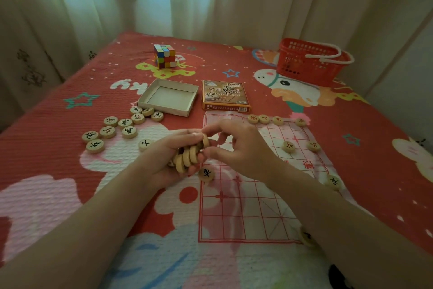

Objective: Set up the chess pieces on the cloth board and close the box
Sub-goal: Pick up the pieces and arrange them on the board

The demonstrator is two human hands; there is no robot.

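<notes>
Head view: my left hand [161, 161] cups stacked pieces [187, 157], my right hand [241, 148] pinches the end piece [205, 141]; a careless tug could spill the rest below.

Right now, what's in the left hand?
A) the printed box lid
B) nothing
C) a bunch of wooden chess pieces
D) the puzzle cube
C: the left hand grips a row of round wooden chess pieces stood on edge. The right hand pinches the end one. The box lid and the cube lie untouched farther back.
</notes>
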